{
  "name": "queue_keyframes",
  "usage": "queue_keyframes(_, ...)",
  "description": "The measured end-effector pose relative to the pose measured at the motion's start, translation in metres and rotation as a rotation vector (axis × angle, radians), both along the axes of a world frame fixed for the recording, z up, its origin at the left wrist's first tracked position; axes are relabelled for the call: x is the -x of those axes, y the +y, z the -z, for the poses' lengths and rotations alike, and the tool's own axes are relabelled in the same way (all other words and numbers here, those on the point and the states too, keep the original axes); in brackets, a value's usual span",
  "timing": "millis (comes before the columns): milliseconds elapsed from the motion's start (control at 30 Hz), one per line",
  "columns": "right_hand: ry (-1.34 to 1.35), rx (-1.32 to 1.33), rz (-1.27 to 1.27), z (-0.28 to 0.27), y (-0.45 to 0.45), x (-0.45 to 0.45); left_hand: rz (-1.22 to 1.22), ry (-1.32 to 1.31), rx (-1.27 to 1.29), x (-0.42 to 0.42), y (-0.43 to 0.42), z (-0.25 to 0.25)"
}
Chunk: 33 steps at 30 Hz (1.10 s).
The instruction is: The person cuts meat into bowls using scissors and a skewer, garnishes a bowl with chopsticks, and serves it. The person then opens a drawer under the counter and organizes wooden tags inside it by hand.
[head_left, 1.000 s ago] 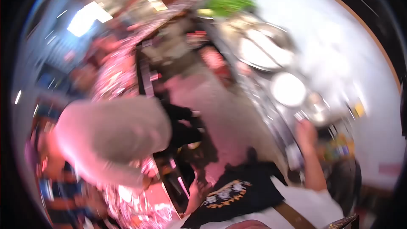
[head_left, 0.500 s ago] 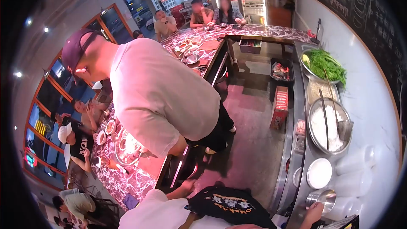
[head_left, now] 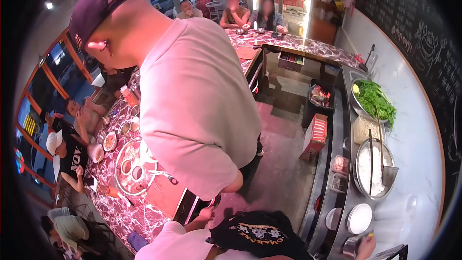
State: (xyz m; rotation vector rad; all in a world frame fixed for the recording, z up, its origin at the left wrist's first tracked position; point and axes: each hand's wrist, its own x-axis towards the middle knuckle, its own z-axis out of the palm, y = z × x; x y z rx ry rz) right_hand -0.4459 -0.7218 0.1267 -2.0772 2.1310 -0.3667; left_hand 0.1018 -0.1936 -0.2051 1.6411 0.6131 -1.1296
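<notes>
My right hand [head_left: 367, 247] is low at the right edge of the side counter, fingers curled against a small metal bowl [head_left: 351, 246]. A tiny yellow spot shows by its fingertips; I cannot make out what it is. My left hand [head_left: 206, 213] is low in the middle, by the edge of the marble counter and close to the co-worker's elbow. Its fingers are partly hidden, and whether they hold anything does not show. Just behind the bowl stands a stack of white plates [head_left: 359, 218].
A co-worker in a pale shirt [head_left: 197, 96] stands close ahead. On the side counter are a metal bowl of white contents [head_left: 370, 171] with a strainer [head_left: 389, 175] and leafy greens [head_left: 375, 100]. Scissors [head_left: 166, 177] lie by a large round plate [head_left: 126, 193]. People sit around the marble counter [head_left: 159, 207].
My right hand and the metal bowl have moved down and slightly left; the bowl's inside no longer faces me. The co-worker appears larger and nearer. My left hand has shifted slightly left.
</notes>
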Motion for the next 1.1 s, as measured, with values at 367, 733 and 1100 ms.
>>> queue_keyframes(367, -0.226, -0.331, -1.053, 0.041, -0.024, -0.364, -0.027, -0.221, 0.164, -0.038, -0.093, -0.065)
queue_keyframes(733, -0.034, -0.828, -1.986, 0.098, 0.072, -0.624, -0.514, -0.563, -0.141, -0.013, -0.079, -0.179)
queue_keyframes(1100, -0.588, -0.602, -2.614, 0.132, 0.371, -0.751, -0.996, -0.963, -0.116, -0.168, 0.144, -0.143)
